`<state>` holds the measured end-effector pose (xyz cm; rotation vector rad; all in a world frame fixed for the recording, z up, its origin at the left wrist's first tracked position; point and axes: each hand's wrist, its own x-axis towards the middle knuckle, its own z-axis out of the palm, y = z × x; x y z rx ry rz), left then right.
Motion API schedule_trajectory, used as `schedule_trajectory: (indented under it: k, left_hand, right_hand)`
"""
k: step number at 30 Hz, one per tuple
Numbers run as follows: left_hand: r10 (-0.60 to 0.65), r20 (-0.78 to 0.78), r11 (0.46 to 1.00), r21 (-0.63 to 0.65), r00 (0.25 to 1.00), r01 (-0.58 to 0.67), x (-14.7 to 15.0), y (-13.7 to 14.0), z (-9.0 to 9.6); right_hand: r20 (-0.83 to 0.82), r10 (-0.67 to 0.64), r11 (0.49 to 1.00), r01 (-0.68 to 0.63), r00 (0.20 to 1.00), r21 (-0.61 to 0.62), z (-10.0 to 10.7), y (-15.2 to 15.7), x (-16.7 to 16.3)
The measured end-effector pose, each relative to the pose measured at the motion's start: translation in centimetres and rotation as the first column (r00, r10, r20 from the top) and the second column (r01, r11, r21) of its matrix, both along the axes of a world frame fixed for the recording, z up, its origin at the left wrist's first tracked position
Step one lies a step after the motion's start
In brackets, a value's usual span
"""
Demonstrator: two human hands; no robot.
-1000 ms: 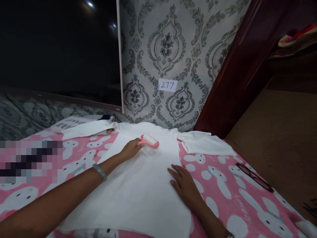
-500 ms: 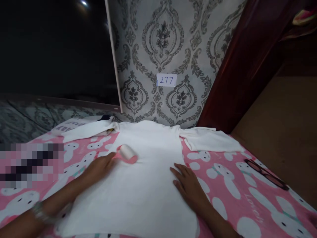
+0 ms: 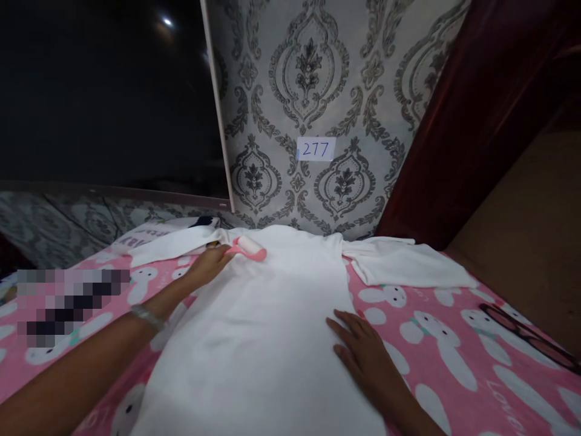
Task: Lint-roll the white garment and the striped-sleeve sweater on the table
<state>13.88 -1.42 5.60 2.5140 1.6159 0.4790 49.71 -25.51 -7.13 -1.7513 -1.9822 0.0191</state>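
Observation:
A white long-sleeved shirt (image 3: 281, 327) lies spread out, its sleeves stretched to both sides and its collar end toward the wall. My left hand (image 3: 212, 261) is closed around the handle of a pink lint roller (image 3: 249, 248), whose white roll rests on the upper left of the shirt. The handle itself is mostly hidden in the fingers. On the shirt's right edge, my right hand (image 3: 356, 342) lies flat with its fingers spread, holding nothing.
Under the shirt is a pink bunny-print sheet (image 3: 422, 357). Dark-rimmed glasses (image 3: 529, 336) lie at the right. A printed cloth (image 3: 149, 233) is behind the left sleeve, below a large dark screen (image 3: 109, 97). A card marked 277 (image 3: 316, 149) hangs on the patterned wall.
My left hand has pushed the lint roller away from me, up the shirt toward the collar. My right hand stays at the shirt's right edge. The view has shifted slightly.

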Motion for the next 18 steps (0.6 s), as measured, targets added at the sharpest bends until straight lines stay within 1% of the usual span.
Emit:
schedule_trajectory:
  k: [2, 3, 4, 6, 8, 10, 11, 13, 15, 16, 17, 18]
  left_hand:
    - [0.034, -0.022, 0.999, -0.016, 0.999, -0.035, 3.6, 2.7, -0.6]
    - [0.048, -0.029, 0.998, -0.026, 0.998, -0.049, 4.9, 3.7, -1.0]
    - [0.051, -0.031, 0.998, -0.035, 0.998, -0.052, 5.6, 4.3, -1.6]
    - [0.048, -0.042, 0.997, -0.057, 0.998, -0.051, 5.4, 4.4, -2.7]
    - [0.046, -0.057, 0.996, -0.074, 0.997, -0.05, 3.3, 3.3, -3.5]
    - [0.044, -0.072, 0.994, -0.096, 0.996, -0.051, -0.4, 1.4, -3.7]
    - [0.045, -0.078, 0.993, -0.11, 0.996, -0.053, -2.6, 0.3, -3.5]
    - [0.052, -0.099, 0.986, -0.15, 0.994, -0.067, -7.1, -1.7, -2.6]
    - [0.092, -0.165, 0.975, -0.188, 0.982, -0.123, -10.8, -3.4, -1.2]
    - [0.107, -0.204, 0.971, -0.191, 0.973, -0.147, -11.9, -4.0, -0.4]
    - [0.119, -0.218, 0.972, -0.176, 0.969, -0.159, -12.4, -4.6, 0.3]
    - [0.117, -0.203, 0.976, -0.156, 0.972, -0.15, -12.1, -5.2, 0.8]
  right_hand:
    - [0.009, 0.001, 1.0, -0.001, 1.0, 0.003, 0.1, 0.0, 0.1]
    - [0.013, 0.001, 1.0, -0.001, 1.0, 0.005, 0.1, 0.0, 0.1]
    - [0.015, 0.0, 1.0, 0.0, 1.0, 0.005, 0.2, 0.1, 0.1]
    - [0.017, 0.001, 1.0, -0.001, 1.0, 0.006, 0.2, 0.2, 0.2]
    - [0.012, 0.007, 1.0, -0.007, 1.0, 0.006, 0.1, 0.2, 0.2]
    - [0.005, 0.014, 1.0, -0.014, 1.0, 0.009, 0.2, 0.2, 0.2]
    - [0.001, 0.017, 1.0, -0.017, 1.0, 0.012, 0.2, 0.2, 0.2]
    - [-0.002, 0.018, 1.0, -0.018, 1.0, 0.014, 0.3, 0.1, 0.2]
    - [-0.002, 0.021, 1.0, -0.021, 1.0, 0.011, 0.3, 0.1, 0.1]
    - [-0.002, 0.022, 1.0, -0.022, 1.0, 0.011, 0.3, 0.1, 0.2]
    - [-0.004, 0.021, 1.0, -0.021, 1.0, 0.018, 0.3, 0.1, 0.2]
    - [-0.006, 0.018, 0.999, -0.018, 1.0, 0.03, 0.3, 0.1, 0.2]
